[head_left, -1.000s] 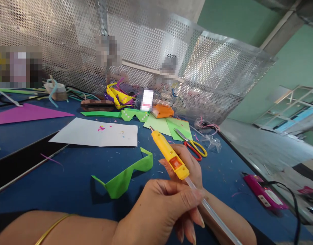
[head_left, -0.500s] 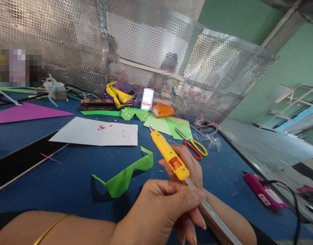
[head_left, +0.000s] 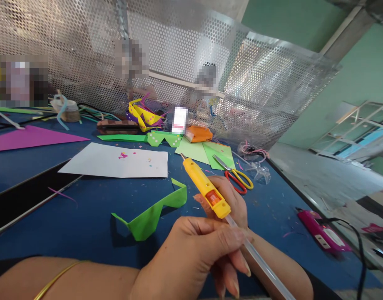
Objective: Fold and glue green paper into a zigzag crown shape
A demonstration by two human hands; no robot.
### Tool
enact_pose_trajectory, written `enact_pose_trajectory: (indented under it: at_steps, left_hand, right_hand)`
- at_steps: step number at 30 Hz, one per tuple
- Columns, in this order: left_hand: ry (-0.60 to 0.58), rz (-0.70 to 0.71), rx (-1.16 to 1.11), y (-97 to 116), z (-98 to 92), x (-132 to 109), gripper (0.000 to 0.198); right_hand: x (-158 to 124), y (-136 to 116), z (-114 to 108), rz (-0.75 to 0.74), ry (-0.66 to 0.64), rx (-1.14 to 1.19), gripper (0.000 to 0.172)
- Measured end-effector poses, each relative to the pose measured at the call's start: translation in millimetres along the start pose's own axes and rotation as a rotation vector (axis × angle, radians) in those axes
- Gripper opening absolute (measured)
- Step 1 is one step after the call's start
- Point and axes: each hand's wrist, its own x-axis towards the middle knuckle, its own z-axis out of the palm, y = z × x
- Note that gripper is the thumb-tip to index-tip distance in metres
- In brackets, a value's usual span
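Note:
My right hand [head_left: 233, 198] is closed round a yellow hot glue gun [head_left: 204, 183], whose metal nozzle points up and to the left. A clear glue stick [head_left: 263, 264] runs out of the gun's back end. Thumb and fingers of my left hand [head_left: 200, 250] pinch that stick close behind the gun. Left of the hands, green paper glasses [head_left: 147, 216] rest on the blue table. Red-and-yellow-handled scissors [head_left: 237, 179] lie partly on green paper [head_left: 221, 154] beyond my right hand. The grip of my right fingers is partly hidden behind the gun.
A white sheet [head_left: 116, 164] with small paper bits lies behind the green glasses. Decorated green glasses [head_left: 165, 138], yellow glasses [head_left: 144, 116] and an orange packet [head_left: 198, 134] sit farther back. A pink corded device [head_left: 324, 233] is at right. Perforated mesh [head_left: 179, 50] stands behind the table.
The view has shifted very slightly. Both hands keep the same hold on the glue gun and the glue stick.

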Motion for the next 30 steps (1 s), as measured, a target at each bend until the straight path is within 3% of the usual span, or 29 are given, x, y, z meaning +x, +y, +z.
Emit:
enact_pose_trajectory:
  at_steps: [16,30]
  left_hand:
    - [0.116,0.033,0.008,-0.8,5.5,-3.5,0.035]
    - [0.008,0.041,0.115,-4.1,-0.5,3.4,0.043]
  right_hand:
    - [0.0,-5.4,-0.6,0.053,-0.001,0.010,0.011]
    - [-0.5,-0.9,-1.6,0.019,-0.027,0.007,0.013]
